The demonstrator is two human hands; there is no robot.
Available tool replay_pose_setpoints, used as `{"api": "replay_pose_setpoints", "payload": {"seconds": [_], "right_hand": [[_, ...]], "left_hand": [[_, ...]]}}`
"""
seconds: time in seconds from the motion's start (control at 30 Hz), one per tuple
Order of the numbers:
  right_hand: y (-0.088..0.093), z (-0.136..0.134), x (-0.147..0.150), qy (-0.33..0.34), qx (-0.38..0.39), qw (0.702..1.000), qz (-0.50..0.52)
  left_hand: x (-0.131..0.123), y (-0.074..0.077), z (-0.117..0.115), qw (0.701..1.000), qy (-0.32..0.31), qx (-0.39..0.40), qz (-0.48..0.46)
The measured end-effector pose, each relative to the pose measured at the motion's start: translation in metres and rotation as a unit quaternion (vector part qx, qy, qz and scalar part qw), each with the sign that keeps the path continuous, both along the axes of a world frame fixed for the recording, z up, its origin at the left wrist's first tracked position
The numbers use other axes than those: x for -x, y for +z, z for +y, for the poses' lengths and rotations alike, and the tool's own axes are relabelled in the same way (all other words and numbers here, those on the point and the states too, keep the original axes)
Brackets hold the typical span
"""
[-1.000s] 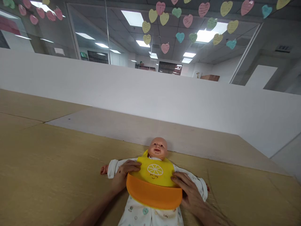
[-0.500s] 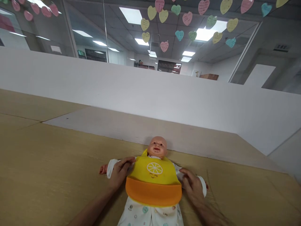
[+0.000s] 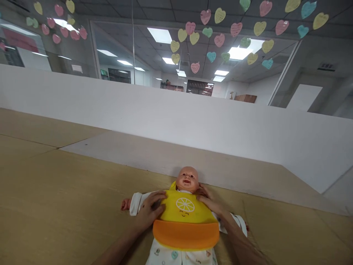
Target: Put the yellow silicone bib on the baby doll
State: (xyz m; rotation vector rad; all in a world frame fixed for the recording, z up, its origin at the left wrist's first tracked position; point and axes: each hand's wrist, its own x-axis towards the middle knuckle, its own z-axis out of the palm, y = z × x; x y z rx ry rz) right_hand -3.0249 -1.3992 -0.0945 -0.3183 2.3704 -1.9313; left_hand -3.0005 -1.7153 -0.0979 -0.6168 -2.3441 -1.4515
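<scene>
A baby doll [image 3: 187,177] lies on its back, arms spread, in a white patterned outfit [image 3: 179,255]. Over its chest is a yellow bib [image 3: 176,206] with a citrus-slice print and an orange catch pocket [image 3: 186,233]. My left hand [image 3: 150,209] rests at the bib's left edge, fingertips on it and thumb apart from the fingers. At the right side of the doll's neck, my right hand [image 3: 211,202] holds the bib's upper edge. Some of its fingers reach behind the neck and are partly hidden.
The doll lies on a tan padded surface [image 3: 68,191]. Behind its head runs a pale grey strip [image 3: 154,152], then a low white wall [image 3: 165,114]. Above that are glass panes with heart-shaped notes [image 3: 195,67] stuck on them.
My right hand has moved from the doll's sleeve up to the neck and the bib's top edge. My left hand has slid slightly inward onto the bib. The view has tilted up a little.
</scene>
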Motion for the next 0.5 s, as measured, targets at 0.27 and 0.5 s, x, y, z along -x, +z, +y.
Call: {"api": "replay_pose_setpoints", "payload": {"seconds": [0.27, 0.5], "right_hand": [[-0.009, -0.004, -0.013, -0.087, -0.032, 0.995, 0.026], [-0.004, -0.009, -0.019, -0.086, -0.071, 0.993, 0.045]], "left_hand": [[-0.003, -0.001, -0.001, 0.999, 0.014, 0.028, 0.037], [-0.002, -0.003, -0.003, 0.998, 0.007, 0.037, 0.050]]}}
